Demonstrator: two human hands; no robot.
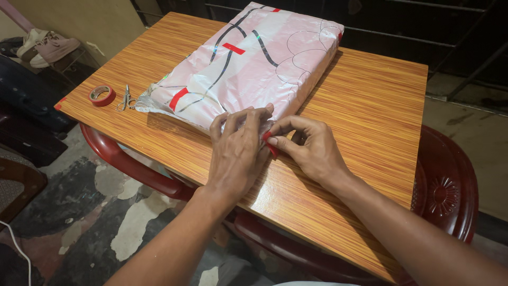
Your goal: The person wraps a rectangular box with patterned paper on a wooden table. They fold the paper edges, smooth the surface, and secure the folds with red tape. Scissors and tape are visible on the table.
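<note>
- The wrapped parcel [254, 63] lies on the desk [365, 106], its near edge under both hands.
- The wrapping fold is pressed flat by the left hand [238, 151], fingers spread, nothing grasped.
- A red tape strip [269, 143] is pinched by the right hand [309, 148].
- The taping step appears in hand; next, the strip would need laying across the fold and pressing flat.
- A tape roll [101, 95] and scissors [126, 98] lie well apart, untouched.

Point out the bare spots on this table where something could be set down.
The widest bare patch of table lies right of the wrapped parcel, out to the far right edge. A narrower strip runs between the tape roll, scissors and the near edge. Crowded: the parcel's near corner, under the left hand and right hand.
</note>
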